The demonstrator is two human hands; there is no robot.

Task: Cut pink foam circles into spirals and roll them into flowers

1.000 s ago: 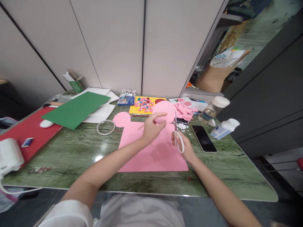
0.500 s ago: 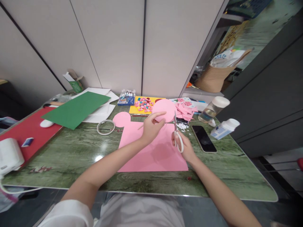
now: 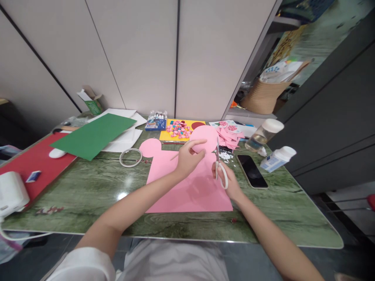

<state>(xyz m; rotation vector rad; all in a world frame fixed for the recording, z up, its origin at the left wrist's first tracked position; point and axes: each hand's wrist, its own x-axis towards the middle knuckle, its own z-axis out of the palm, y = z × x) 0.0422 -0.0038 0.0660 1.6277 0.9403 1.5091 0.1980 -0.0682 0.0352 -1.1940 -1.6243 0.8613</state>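
Between the thumb and fingers of my left hand (image 3: 189,157) is a pink paper circle (image 3: 206,136), raised above the table. My right hand (image 3: 230,180) grips white-handled scissors (image 3: 217,160), blades pointing up along the circle's right edge. Whether the blades touch the paper I cannot tell. Beneath both hands lies a large pink paper sheet (image 3: 181,195). Another pink circle (image 3: 150,148) rests by the sheet's upper left corner. A thin stick (image 3: 174,156) shows beside my left hand, partly hidden by it.
Pink paper strips (image 3: 230,136) and white scraps (image 3: 226,156) lie behind the scissors. To the right are a phone (image 3: 252,171), a clear bottle (image 3: 263,136) and a white bottle (image 3: 277,159). Pom-poms (image 3: 179,129), a tape roll (image 3: 130,157) and green paper (image 3: 95,136) lie left of centre.
The held circle has shifted slightly down and right, uncovering more of a dark red circle behind it. The scissors have tilted a little, with their handles spread slightly wider.
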